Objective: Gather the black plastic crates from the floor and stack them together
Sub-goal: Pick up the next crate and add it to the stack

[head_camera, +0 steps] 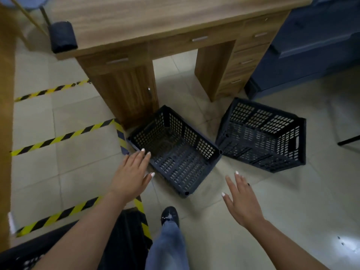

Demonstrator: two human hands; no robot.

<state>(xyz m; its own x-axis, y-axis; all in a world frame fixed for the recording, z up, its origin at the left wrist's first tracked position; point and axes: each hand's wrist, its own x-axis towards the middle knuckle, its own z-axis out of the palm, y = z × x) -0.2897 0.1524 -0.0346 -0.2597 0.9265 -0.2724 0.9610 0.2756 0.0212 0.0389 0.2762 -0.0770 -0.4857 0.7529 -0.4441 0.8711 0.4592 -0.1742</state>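
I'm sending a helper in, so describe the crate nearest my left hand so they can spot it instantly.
Find the wooden desk. At the foot of its cabinet stands the nearer crate, beside the striped floor tape. Unlike the tipped crate, it sits upright, open top up.

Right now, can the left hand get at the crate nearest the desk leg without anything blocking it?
Probably yes. The left hand is open, its fingertips right by the near crate, at its rim, with only bare floor around. The wooden desk stands behind the crate, not between.
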